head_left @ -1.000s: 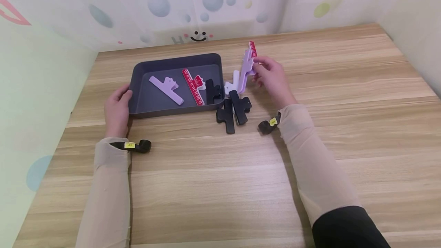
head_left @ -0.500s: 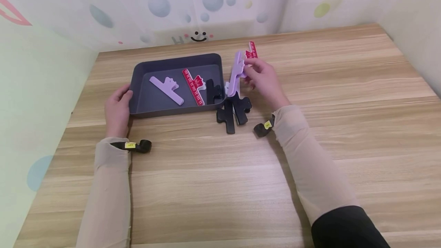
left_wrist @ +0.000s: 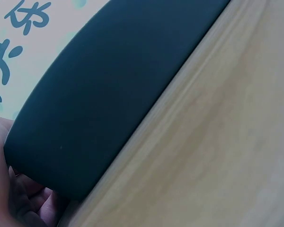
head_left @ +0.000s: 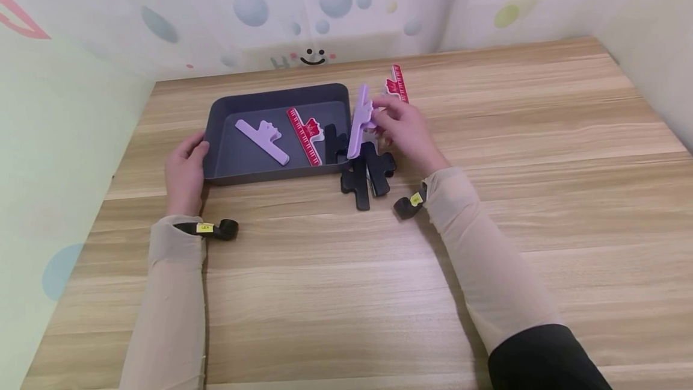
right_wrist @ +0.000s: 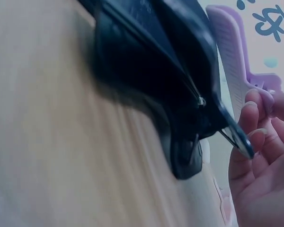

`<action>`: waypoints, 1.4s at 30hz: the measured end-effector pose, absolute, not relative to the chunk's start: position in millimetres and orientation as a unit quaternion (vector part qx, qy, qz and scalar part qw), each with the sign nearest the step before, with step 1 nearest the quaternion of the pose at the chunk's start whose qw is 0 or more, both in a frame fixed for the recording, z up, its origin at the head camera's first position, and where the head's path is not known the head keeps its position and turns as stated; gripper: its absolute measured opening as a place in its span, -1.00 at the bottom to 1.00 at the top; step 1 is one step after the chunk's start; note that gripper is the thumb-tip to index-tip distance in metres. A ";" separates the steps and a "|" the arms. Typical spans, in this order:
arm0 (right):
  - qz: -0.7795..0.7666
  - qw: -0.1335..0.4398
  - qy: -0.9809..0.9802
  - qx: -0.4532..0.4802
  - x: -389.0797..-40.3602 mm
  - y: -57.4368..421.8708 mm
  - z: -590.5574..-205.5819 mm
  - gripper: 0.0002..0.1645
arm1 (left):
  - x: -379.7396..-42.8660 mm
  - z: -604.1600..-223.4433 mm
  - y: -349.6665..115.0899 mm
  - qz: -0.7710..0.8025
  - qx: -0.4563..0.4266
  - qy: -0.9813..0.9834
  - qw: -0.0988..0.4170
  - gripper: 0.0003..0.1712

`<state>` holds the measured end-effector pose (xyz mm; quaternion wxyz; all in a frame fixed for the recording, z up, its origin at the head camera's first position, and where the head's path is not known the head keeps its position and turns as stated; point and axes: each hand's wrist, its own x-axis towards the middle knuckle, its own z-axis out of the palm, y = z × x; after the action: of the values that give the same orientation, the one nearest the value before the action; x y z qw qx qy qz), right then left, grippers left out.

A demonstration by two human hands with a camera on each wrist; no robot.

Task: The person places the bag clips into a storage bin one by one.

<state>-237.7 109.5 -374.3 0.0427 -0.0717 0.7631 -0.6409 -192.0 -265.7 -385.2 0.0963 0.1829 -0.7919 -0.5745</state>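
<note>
In the head view my right hand (head_left: pixel 405 131) pinches a light purple paper clamp (head_left: pixel 360 122) by its handle, upright beside the tray's right rim. The right wrist view shows thumb and fingertips on that purple clamp (right_wrist: pixel 232 42). My left hand (head_left: pixel 184 170) holds the left end of the dark grey tray (head_left: pixel 260 177), thumb at the rim and fingers curled at its outer wall (left_wrist: pixel 99 94). Inside the tray lie another purple clamp (head_left: pixel 263 142), a red clamp with piano-key print (head_left: pixel 306 137) and a black clamp (head_left: pixel 332 146) near the right wall.
Two black clamps (head_left: pixel 355 182) (head_left: pixel 378 172) lie overlapping just outside the tray's front right corner. A white clamp there is mostly hidden behind my right hand's clamp. A red clamp (head_left: pixel 399 83) lies farther back on the wooden table (head_left: pixel 335 294). A patterned curtain (head_left: pixel 379 17) stands behind.
My right hand has carried the purple clamp leftward, from over the white clamp to the tray's right rim, uncovering more of the red clamp behind. The left hand and tray have stayed put.
</note>
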 end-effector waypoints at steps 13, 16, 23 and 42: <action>-0.624 0.081 0.770 -0.105 -232.7 98.6 -376.5 -0.64 | -192.4 -385.3 -266.6 -0.570 0.187 -0.794 0.097 -0.58; -0.624 0.084 0.770 -0.104 -232.3 96.4 -376.8 -0.64 | -192.8 -385.3 -266.3 -0.569 0.188 -0.794 0.098 -0.58; -0.637 0.084 0.760 -0.100 -227.2 94.0 -371.8 -0.62 | -192.2 -384.3 -266.2 -0.572 0.190 -0.793 0.092 -0.57; -0.643 0.086 0.754 -0.107 -232.9 94.9 -385.6 -0.63 | -192.6 -385.2 -266.0 -0.584 0.189 -0.784 0.094 -0.57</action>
<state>-232.9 94.9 -385.6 0.0858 -0.1070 0.7536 -0.6429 -192.6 -266.0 -385.2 0.0943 0.1893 -0.7838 -0.5840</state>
